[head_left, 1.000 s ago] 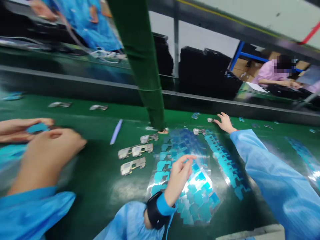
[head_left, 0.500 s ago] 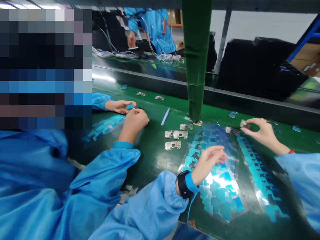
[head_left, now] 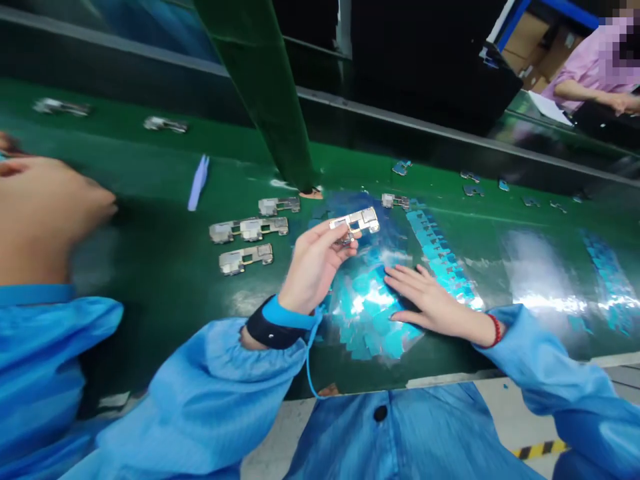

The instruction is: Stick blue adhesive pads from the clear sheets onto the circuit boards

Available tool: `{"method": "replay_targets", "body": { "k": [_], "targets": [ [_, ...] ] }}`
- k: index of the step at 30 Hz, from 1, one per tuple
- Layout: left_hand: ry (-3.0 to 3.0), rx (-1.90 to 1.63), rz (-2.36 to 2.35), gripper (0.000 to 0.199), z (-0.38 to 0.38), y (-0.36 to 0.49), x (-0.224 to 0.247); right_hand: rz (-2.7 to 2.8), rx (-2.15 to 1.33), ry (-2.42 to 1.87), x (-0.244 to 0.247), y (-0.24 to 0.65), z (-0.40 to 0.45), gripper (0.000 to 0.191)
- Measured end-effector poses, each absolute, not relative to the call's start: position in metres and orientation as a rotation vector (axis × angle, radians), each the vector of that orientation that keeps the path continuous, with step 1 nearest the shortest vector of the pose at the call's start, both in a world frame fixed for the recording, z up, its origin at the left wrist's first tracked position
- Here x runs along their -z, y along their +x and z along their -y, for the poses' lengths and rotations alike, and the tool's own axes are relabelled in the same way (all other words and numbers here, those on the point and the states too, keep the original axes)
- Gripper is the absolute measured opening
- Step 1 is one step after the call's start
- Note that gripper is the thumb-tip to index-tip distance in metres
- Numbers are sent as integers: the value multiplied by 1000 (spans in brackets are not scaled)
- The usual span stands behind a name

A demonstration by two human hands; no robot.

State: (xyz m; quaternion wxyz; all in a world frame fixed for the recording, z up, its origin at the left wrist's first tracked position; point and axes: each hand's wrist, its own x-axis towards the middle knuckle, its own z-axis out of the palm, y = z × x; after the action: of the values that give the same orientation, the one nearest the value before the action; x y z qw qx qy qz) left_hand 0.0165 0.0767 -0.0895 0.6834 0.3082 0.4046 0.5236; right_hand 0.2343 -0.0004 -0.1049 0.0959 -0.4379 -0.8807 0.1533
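My left hand [head_left: 314, 263] holds a small silver circuit board [head_left: 367, 220] between thumb and fingers, above a sheet of teal film pieces [head_left: 367, 333]. Over the right side of that sheet, my right hand [head_left: 433, 303] has its fingers spread and nothing in them. Several silver boards, one of them a board [head_left: 246, 259] at the lower left, lie left of my left hand. Another board [head_left: 395, 201] rests at the top of a narrow strip of teal pieces [head_left: 440, 257].
A green post [head_left: 260, 87] rises behind the sheet. Lilac tweezers [head_left: 199, 183] lie to the left. A co-worker's hand [head_left: 45, 207] is at the far left. More boards lie along the back, and another person [head_left: 595, 73] is at the upper right.
The view has swung right and down. My left hand now has a board in it. My right hand has come down from the back to the sheet and opened.
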Motion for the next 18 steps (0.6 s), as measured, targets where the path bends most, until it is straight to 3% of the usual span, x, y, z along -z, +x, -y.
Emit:
{"method": "replay_targets", "body": {
  "k": [4,7,12,18],
  "targets": [
    [651,-1117,-906,3,-80,13,86,2493,-427,-1342,124,235,18,40],
    [760,-961,-864,11,-78,10,85,2295,-449,-1315,123,238,15,24],
    [1039,-651,-855,35,-69,11,82,2039,-404,-1319,109,249,7,21],
    [1449,-427,-883,31,-55,21,78,2148,-309,-1310,98,249,7,26]
  ]
}}
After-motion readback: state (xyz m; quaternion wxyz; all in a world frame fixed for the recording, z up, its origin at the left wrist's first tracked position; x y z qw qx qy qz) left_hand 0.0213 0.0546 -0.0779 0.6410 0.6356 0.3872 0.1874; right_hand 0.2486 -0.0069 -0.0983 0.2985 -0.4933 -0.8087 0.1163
